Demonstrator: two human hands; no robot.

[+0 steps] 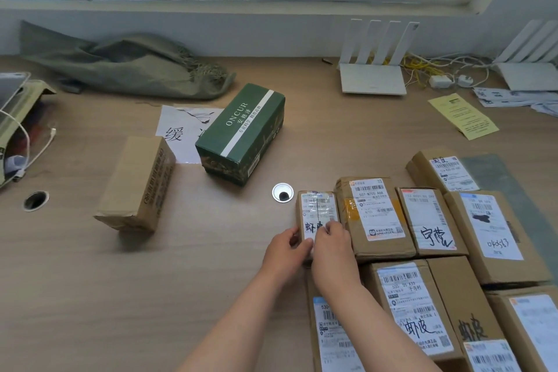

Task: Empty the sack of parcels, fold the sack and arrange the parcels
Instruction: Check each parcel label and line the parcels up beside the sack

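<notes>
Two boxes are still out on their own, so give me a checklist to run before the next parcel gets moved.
1. Small parcel lined up beside its row: ok.
2. Left hand and right hand free to reach: not ok, both hold that parcel.
3. Green box in the group: not ok.
4. Plain brown box in the group: not ok.
5. Green sack folded: not ok, crumpled.
6. Sack emptied: cannot tell.

Bare table (90,296) lies open at left; packed parcels (422,235) block the right; green box (241,133) stands centre.
</notes>
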